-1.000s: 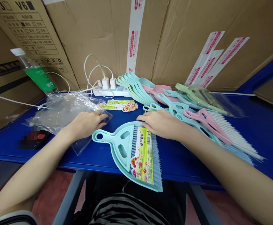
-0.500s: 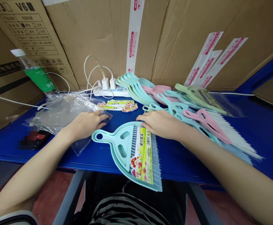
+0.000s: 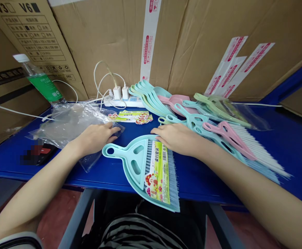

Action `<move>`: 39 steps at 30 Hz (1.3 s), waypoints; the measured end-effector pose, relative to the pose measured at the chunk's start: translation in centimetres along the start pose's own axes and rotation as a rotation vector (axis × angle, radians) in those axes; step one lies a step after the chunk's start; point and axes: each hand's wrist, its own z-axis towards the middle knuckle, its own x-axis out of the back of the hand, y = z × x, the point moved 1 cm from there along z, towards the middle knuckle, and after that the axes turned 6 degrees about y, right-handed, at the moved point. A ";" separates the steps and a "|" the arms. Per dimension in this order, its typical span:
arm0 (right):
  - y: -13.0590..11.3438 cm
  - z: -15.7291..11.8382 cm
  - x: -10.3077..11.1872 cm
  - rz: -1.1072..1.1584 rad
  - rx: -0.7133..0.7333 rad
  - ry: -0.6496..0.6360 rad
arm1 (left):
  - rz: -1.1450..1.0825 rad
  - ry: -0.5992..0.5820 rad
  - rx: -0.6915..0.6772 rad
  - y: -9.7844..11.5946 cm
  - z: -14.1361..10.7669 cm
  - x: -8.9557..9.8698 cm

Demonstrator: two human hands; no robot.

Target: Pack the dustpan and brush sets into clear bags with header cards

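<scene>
left hand (image 3: 96, 139): fingers together, resting on clear plastic bag (image 3: 73, 126) | right hand (image 3: 177, 138): fingers apart, on teal dustpan (image 3: 131, 159) | around: stacked dustpans (image 3: 151, 98), power strip (image 3: 122, 101)

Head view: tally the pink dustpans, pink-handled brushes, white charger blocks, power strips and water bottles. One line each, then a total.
Pink dustpan: 1
Pink-handled brush: 1
White charger block: 2
Power strip: 1
Water bottle: 1
Total: 6
</scene>
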 end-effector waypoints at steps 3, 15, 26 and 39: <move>0.0 0.0 -0.1 -0.007 0.010 0.007 | -0.009 -0.003 0.000 0.0 0.0 0.0; 0.1 0.0 -0.5 -0.025 0.026 0.043 | 0.002 -0.007 -0.007 0.0 0.0 0.0; -0.1 0.0 -0.5 -0.011 0.012 0.036 | -0.004 0.003 -0.021 -0.1 0.0 -0.1; -0.1 0.0 -0.6 -0.015 -0.010 -0.012 | 0.023 -0.072 0.000 0.2 -0.1 0.1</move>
